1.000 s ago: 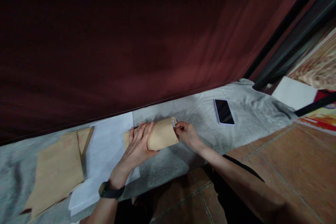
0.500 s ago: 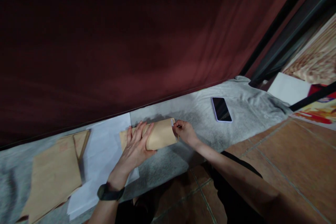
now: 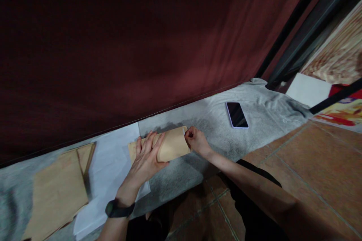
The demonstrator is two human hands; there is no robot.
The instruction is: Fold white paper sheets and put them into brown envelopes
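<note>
A brown paper envelope [image 3: 174, 145] lies on the grey cloth, with a sliver of white paper [image 3: 184, 129] showing at its right end. My left hand [image 3: 147, 158] rests flat on the envelope's left part, fingers spread, pressing it down. At the right end, my right hand [image 3: 196, 141] is closed in a pinch on the white paper at the envelope's mouth; its fingertips are partly hidden. White paper sheets [image 3: 113, 169] lie beneath and left of my left hand. Farther left is a pile of brown envelopes [image 3: 58, 192].
A phone [image 3: 236, 115] in a pale purple case lies face up on the grey cloth [image 3: 263, 120]. Behind rises a dark red curtain [image 3: 169, 64]. Black bars [image 3: 294, 26] and a white box [image 3: 309, 89] stand at the right, above a tiled floor [image 3: 319, 165].
My right hand's fingers have shifted slightly left, closer against the envelope's mouth. My left hand keeps its place on the envelope. The camera view has shifted a little.
</note>
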